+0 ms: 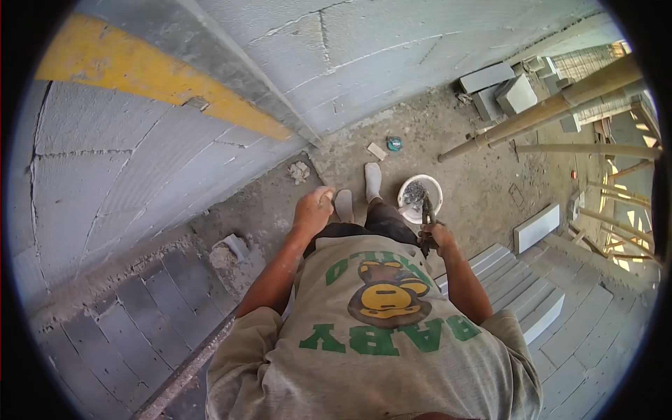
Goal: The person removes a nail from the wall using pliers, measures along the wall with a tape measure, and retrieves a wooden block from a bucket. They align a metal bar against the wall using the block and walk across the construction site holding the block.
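Observation:
My right hand (439,236) is closed on a dark, mortar-caked tool that looks like a trowel (426,210). Its far end reaches over the near rim of a white bucket (435,187), which holds wet grey mortar (414,192). My left hand (315,208) is held out in front of my left hip, fingers curled in; whatever may be in them is hidden. Just beyond it, a lump of pale mortar or crumpled scrap (299,172) lies on the floor near the wall corner. My feet stand between that hand and the bucket.
Grey block walls (378,56) rise ahead and at left, with a yellow-and-grey straight bar (168,73) across them. Bamboo poles (546,108) slant at right. Pale blocks (535,228) lie at right, others (516,94) farther off. A teal round item (395,143) lies ahead.

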